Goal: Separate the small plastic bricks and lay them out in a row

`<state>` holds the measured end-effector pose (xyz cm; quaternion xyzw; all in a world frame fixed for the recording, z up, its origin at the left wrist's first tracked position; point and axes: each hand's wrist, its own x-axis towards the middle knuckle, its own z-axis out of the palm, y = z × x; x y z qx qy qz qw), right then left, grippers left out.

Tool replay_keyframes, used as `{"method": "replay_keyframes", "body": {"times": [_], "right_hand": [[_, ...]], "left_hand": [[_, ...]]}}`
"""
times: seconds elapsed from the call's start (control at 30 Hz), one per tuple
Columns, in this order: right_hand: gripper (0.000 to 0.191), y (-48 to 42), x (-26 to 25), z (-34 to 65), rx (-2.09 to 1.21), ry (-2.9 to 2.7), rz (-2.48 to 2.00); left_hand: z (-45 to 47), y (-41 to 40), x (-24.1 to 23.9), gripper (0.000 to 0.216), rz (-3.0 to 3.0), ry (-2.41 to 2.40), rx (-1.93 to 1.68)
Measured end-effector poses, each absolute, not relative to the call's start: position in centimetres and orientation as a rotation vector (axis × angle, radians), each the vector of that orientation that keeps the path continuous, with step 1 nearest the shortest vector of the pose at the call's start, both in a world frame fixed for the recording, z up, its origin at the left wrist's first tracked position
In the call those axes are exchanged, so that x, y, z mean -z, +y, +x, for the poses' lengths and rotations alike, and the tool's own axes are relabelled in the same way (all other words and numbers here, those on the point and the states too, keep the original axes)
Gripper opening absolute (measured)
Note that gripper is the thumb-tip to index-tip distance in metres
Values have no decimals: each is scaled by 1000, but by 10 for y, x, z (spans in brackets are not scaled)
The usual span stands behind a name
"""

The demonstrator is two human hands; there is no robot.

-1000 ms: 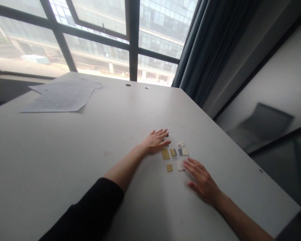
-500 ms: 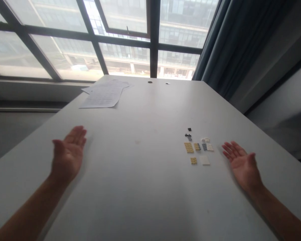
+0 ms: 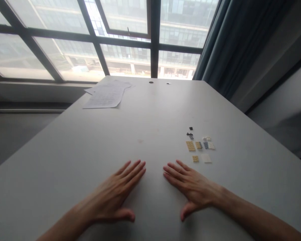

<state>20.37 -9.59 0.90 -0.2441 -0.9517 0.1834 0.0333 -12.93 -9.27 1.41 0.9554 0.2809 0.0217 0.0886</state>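
Observation:
My left hand (image 3: 116,193) is open, palm down with fingers stretched out, low over or on the white table (image 3: 150,113). Opposite it, my right hand (image 3: 192,186) is open in the same way, fingertips pointing inward. Neither hand holds anything. Just beyond the right hand lie small building bricks: a larger yellow piece (image 3: 190,146), a smaller yellow one (image 3: 195,159), and a yellow and grey one (image 3: 198,145). Near them are a flat white square (image 3: 206,158), a blue-grey piece (image 3: 206,145), a white studded piece (image 3: 211,145) and small black pieces (image 3: 189,134).
Printed paper sheets (image 3: 105,95) lie at the table's far left. A round dark hole (image 3: 151,82) and a small white item (image 3: 168,83) are near the far edge. Windows (image 3: 127,60) stand behind the table, and a dark curtain (image 3: 230,50) hangs at the right.
Both hands have come inward from the table's sides towards the middle and nearer to me. They have turned from palms showing to palms down. The bricks lie as before.

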Motion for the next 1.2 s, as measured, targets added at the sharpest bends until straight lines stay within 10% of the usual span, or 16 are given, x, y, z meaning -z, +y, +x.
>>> {"method": "replay_keyframes", "body": {"times": [0.37,0.53,0.67,0.87,1.2], "right_hand": [[102,-93,-12,199,-728,-2912,-783],[85,-92,11,231,-321,-2618,-905],[110,-72,33,286,161,-2257,-1424],[124,8,31,310,-82,-2521,-1618],[87,52,9,150,-471,-2783,-864]], "left_hand": [[-122,-95,-6,101,2715,772,8],[-134,-93,5,84,2756,960,-374],[-146,-85,10,73,2690,1189,-681],[-147,-75,13,84,2777,1248,-610],[-153,-62,26,108,2775,1440,-468]]}}
